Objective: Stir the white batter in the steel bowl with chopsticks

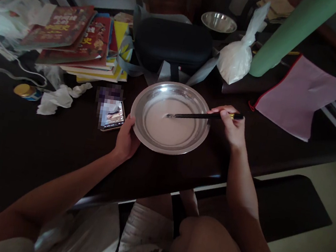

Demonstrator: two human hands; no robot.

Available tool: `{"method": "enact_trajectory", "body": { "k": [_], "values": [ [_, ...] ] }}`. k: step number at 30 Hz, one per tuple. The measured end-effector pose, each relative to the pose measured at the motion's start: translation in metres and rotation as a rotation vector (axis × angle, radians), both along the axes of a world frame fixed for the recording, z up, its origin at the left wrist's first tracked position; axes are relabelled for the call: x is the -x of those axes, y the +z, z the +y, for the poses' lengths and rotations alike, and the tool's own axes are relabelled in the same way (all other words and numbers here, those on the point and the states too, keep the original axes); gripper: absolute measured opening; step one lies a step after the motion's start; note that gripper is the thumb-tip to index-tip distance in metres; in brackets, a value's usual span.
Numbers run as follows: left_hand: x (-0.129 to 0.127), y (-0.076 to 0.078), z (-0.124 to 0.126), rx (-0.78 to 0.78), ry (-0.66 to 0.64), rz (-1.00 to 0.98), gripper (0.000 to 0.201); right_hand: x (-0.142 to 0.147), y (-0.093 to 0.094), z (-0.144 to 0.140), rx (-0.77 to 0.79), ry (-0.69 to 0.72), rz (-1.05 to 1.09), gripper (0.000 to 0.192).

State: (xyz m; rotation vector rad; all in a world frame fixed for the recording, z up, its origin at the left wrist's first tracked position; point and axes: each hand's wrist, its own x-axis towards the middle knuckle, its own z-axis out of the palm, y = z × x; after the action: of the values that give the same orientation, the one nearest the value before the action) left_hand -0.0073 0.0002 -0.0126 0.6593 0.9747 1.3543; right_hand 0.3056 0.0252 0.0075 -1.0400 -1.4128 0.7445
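Observation:
A wide metal bowl [140, 97] with a pale, milky liquid [167, 132] in it is in front of me at the dark table's near side. My left hand [126, 141] grips its left rim, thumb on top and fingers underneath. In my right hand [232, 124] is a pair of black chopsticks [196, 116], held near their gold-banded ends. Their tips dip into the liquid around the bowl's middle. A lit phone [113, 114] lies just left of the bowl, partly blurred out.
Behind the bowl sits a black case [173, 43], with a knotted bag of white powder [235, 62] to its right. Stacked books [73, 42], crumpled tissue [54, 99] and a gold-lidded jar [25, 91] are leftward. A pink pouch [300, 96] and green cylinder [292, 39] are rightward.

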Motion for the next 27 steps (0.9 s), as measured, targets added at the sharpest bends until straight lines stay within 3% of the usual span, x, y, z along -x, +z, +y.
{"method": "enact_trajectory", "body": {
  "k": [4, 9, 14, 20, 24, 27],
  "values": [
    [-0.0002, -0.0004, -0.0001, 0.007, 0.001, 0.006, 0.023, -0.0012, -0.0001, 0.0, -0.028, -0.086, 0.09, 0.03],
    [-0.0009, 0.0003, -0.0004, 0.017, 0.007, -0.005, 0.023, -0.0002, -0.0001, 0.0002, 0.014, 0.029, 0.017, 0.027],
    [-0.0017, 0.0017, -0.0007, 0.015, 0.013, 0.013, 0.026, -0.0006, 0.0003, 0.0001, -0.019, -0.073, 0.105, 0.03],
    [-0.001, 0.0013, -0.0009, 0.017, 0.005, 0.005, 0.028, -0.001, 0.0021, -0.0013, -0.009, 0.007, -0.031, 0.028],
    [-0.0011, 0.0006, -0.0007, 0.025, 0.006, -0.007, 0.025, -0.0022, 0.0017, -0.0008, -0.042, -0.04, 0.102, 0.026],
    [-0.0015, 0.0003, -0.0006, 0.021, 0.015, -0.016, 0.025, -0.0014, 0.0017, -0.0011, -0.019, 0.029, 0.076, 0.026]
  ]
}}
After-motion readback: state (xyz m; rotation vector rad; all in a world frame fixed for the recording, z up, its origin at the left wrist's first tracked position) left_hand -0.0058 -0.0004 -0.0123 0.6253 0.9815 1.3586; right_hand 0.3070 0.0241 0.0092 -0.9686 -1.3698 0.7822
